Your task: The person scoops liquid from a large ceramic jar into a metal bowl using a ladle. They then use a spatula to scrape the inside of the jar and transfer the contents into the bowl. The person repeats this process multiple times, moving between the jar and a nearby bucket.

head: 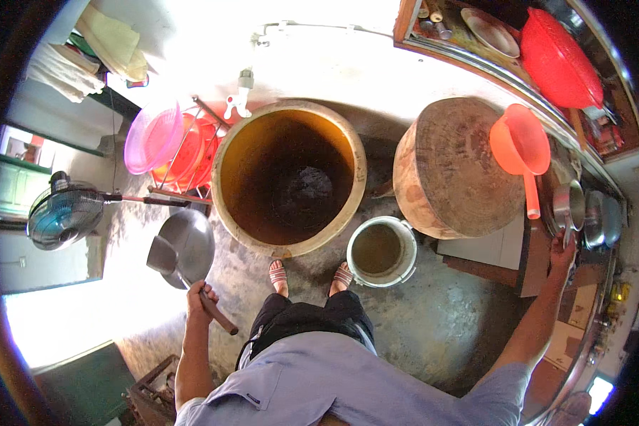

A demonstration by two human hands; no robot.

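Observation:
My left hand (pixel 200 298) is closed around the wooden handle of a metal wok spatula (pixel 162 254), whose blade overlaps a metal wok (pixel 194 239) at the left. Whether that hand also holds the wok cannot be told. Stretched out to the far right, my right hand (pixel 562 250) is at the handle of a small metal pot or ladle (pixel 568 205) by the counter. Before me stands a large round vat (pixel 287 247) with a dark inside. A white bucket (pixel 412 255) of murky water sits beside my right foot.
An orange plastic dipper (pixel 519 141) rests on a thick round wooden block (pixel 458 170). Pink and red plastic baskets (pixel 154 138) hang on a rack left of the vat. A standing fan (pixel 66 213) is farther left. Above the vat is a white tap (pixel 238 101). Metal bowls (pixel 595 218) stand at the right.

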